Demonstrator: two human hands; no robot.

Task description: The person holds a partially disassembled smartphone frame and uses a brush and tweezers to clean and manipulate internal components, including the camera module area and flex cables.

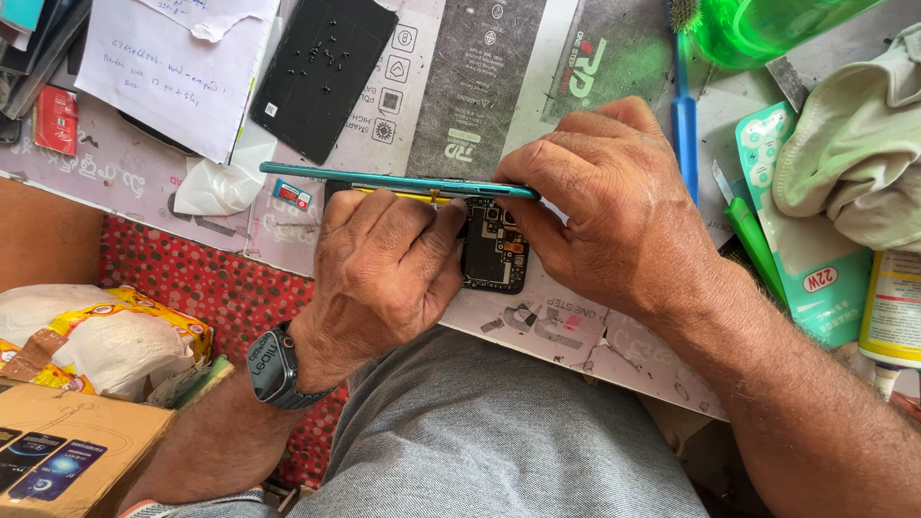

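While phone (398, 181) is held on edge at bench (537, 326) edge, slip is possible. Left hand (384, 264) curled round lower side; right hand (600, 206) pinching teal end. Bare board (494, 247) could be bent if squeezed hard. Tiny screws (321, 56) on black pad (321, 67) could be knocked off.

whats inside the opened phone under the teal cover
Beneath the thin teal back cover, a dark circuit board with small metal parts shows. The left hand and right hand hide the rest.
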